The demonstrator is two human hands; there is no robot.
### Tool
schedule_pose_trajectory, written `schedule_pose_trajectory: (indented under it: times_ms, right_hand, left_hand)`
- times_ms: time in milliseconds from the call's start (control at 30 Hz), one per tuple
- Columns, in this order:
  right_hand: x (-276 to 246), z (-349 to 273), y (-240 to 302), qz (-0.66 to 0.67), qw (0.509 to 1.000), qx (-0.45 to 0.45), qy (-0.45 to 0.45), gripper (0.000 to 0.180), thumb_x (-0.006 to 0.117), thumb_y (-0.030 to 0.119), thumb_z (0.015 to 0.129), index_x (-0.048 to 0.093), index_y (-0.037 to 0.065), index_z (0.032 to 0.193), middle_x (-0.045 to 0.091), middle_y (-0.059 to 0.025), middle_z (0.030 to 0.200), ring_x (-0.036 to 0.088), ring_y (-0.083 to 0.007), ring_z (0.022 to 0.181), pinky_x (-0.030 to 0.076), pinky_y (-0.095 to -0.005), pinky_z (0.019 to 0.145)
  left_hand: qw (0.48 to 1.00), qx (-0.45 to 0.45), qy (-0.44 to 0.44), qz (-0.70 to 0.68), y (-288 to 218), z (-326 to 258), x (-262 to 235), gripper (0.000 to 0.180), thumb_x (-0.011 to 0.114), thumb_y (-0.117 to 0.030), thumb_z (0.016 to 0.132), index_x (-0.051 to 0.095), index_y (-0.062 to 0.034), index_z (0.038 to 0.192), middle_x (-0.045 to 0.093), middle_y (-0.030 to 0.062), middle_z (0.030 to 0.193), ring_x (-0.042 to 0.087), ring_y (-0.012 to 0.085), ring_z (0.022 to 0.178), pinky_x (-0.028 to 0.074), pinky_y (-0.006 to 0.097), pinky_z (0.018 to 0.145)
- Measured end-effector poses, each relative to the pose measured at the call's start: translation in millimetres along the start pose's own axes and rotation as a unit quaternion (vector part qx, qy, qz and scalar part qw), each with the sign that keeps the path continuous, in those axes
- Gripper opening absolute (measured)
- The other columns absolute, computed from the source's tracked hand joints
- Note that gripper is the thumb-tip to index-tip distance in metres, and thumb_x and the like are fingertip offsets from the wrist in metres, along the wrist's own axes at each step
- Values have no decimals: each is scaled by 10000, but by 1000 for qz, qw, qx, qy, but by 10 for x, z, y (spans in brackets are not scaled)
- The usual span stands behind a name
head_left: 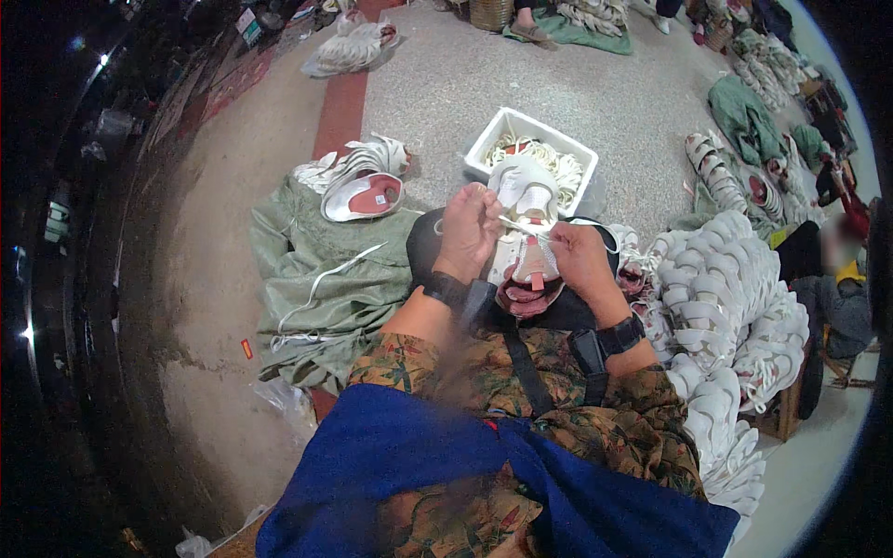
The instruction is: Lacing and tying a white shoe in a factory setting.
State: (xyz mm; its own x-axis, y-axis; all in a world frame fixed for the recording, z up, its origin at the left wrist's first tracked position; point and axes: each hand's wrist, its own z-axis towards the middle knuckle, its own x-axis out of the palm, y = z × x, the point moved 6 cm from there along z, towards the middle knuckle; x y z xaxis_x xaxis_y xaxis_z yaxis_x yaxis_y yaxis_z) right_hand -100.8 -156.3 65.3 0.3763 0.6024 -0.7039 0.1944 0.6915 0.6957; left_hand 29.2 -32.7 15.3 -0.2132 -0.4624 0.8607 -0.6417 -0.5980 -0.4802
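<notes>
I see my left hand (468,232) and right hand (579,260) raised over a white shoe upper (528,270) resting on my lap. The fingers of both hands are pinched shut on a thin white lace (521,226) stretched between them, just above the upper. Just beyond sits a white rectangular tub (493,135) holding more laces and an upper. To my left a green sack (316,270) lies on the floor with a red-lined sole (363,195) on it; a small red tag (246,349) lies near its edge. On my right, white uppers (735,298) are stacked high.
</notes>
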Motion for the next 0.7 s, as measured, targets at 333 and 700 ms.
schedule_pose_trajectory:
  times_ms: [333, 700]
  right_hand:
    - [11, 74, 0, 10, 997, -8, 76, 59, 554, 32, 755, 573, -12, 788, 547, -145, 656, 567, -234, 651, 443, -347, 614]
    - [102, 178, -93, 175, 965, 55, 187, 62, 547, -14, 764, 570, -40, 815, 549, -4, 664, 495, -73, 688, 431, -251, 634]
  left_hand:
    - [1000, 20, 10, 9, -46, -20, 55, 43, 565, -99, 909, 525, -99, 893, 532, 7, 785, 478, 82, 636, 368, 179, 482]
    - [999, 28, 0, 20, -32, 2, 27, 38, 538, -81, 919, 502, -91, 919, 530, 28, 784, 492, 115, 655, 379, 203, 509]
